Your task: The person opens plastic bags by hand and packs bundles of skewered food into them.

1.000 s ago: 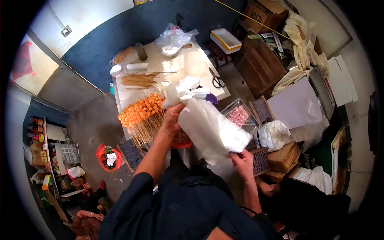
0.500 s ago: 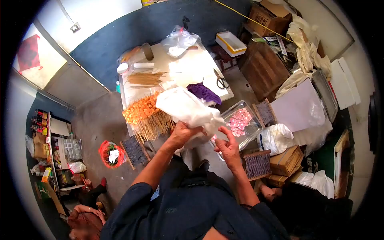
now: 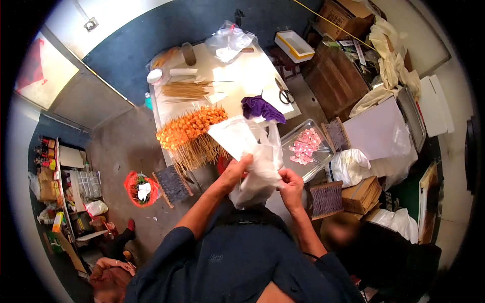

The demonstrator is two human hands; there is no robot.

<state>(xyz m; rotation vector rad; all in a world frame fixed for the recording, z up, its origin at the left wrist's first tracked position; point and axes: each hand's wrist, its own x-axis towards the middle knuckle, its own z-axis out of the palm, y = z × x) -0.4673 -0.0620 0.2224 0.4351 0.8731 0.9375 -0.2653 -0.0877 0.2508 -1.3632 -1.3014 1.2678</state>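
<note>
Bag (image 3: 267,164) in hands (image 3: 234,172), pink pieces (image 3: 306,145) in tray (image 3: 309,170)

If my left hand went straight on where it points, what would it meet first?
Your left hand would likely meet the white bag it holds first, though depth is unclear.

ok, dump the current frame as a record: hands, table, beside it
left hand: gripping white plastic bag
right hand: pinching the same bag's edge
table: orange skewers, loose bare sticks, purple cloth, scissors
beside table: tray with pink pieces
</note>
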